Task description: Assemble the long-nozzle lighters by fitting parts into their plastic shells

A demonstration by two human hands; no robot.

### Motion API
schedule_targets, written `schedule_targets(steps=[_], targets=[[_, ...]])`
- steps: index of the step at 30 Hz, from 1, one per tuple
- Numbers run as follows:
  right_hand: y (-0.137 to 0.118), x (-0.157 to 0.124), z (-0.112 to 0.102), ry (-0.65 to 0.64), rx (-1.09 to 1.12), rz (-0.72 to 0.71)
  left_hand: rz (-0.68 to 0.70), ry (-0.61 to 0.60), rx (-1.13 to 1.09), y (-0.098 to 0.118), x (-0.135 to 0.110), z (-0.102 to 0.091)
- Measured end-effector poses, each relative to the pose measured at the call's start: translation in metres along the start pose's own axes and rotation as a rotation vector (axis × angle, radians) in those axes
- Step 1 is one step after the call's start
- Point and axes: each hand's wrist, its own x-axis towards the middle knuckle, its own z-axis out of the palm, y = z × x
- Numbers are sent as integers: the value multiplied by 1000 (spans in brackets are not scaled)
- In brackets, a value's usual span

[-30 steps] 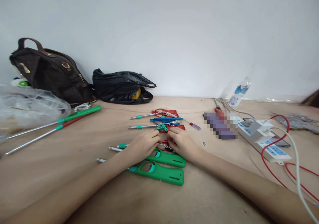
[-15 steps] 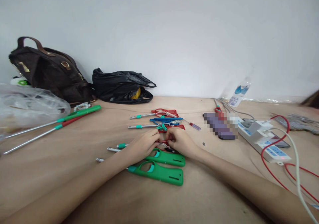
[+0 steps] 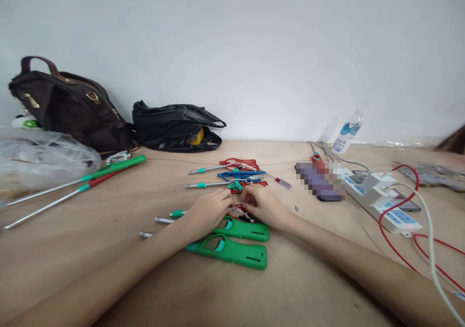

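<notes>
My left hand (image 3: 212, 208) and my right hand (image 3: 264, 203) meet over an opened red gas lighter (image 3: 232, 213) with white wires and a black part (image 3: 247, 218). Both hands have curled fingers pinched close to it, and whatever lies between the fingertips is hidden. Just beyond them are more opened lighters: a red one with a green trigger (image 3: 237, 186), a blue one (image 3: 241, 176) and a far red one (image 3: 240, 163). Nearer to me lie two closed green lighters, one (image 3: 250, 230) partly behind my left hand and another (image 3: 240, 254) below it.
A small purple-handled screwdriver (image 3: 283, 183) lies right of the lighters. Further right are a phone (image 3: 323, 186), a power strip (image 3: 395, 220) with cables and a leaning bottle (image 3: 347, 135). Two long lighters (image 3: 119, 166), a black plastic bag (image 3: 167, 128) and a backpack (image 3: 72, 104) stand left.
The view has shifted very slightly. Both hands stay over the red lighter in nearly the same pose, and nothing else has visibly moved.
</notes>
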Motion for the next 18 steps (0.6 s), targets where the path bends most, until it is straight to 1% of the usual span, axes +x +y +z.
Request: schedule_targets(steps=[3,5,7,9,14,18], targets=[[3,-2,-16,-40,51,-38,-5,-7,-25,0,0,-2],[3,-4,-26,-135,52,-88,-17,-13,-44,-1,0,-3],[1,-8,-32,-237,41,-130,-27,-23,-57,-1,1,-4],[-1,-11,-33,-282,-7,-165,-32,-26,-64,-1,1,-5],[-6,-15,-24,-292,-182,-242,-40,-16,-120,-2,1,-5],[-8,-16,-23,-269,-280,-244,-42,-6,-146,-3,-1,-4]])
